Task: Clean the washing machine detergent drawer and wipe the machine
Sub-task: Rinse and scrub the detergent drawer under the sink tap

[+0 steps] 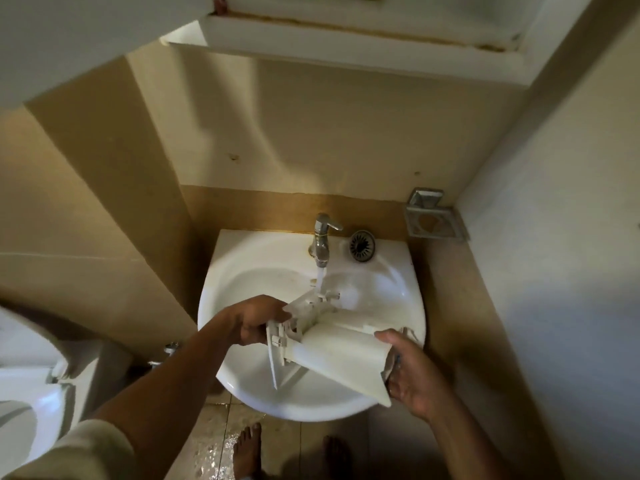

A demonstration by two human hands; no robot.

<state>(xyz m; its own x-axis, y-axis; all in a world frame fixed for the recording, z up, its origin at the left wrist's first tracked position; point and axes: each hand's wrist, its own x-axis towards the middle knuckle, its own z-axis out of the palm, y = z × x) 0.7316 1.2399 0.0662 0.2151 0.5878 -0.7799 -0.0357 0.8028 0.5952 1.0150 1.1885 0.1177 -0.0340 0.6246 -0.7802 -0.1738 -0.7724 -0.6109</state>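
**Rinsing the drawer at the sink**

Holding the detergent drawer over the white sink, we kept it tilted across the front half of the basin, nearer the right rim than the left. Our left hand gripped the drawer's far-left end, fingers curled closed around the plastic ribs and clips there. Our right hand held the opposite end at the sink's front-right edge, the thumb laid over the top face and the other fingers wrapped underneath, so both hands were closed on the drawer. The drawer's smooth pale face was turned up toward us, and its narrow front panel hung down into the basin.

The tap stood at the middle of the sink's back edge, and a stream of water fell from it onto the drawer's upper end, just beside our left fingers. A round metal drain strainer lay on the sink's back-right corner, beside the tap. A metal soap holder was fixed to the wall past that corner. Below the sink's front edge, our bare feet stood on wet floor tiles, and a toilet showed at the far left.
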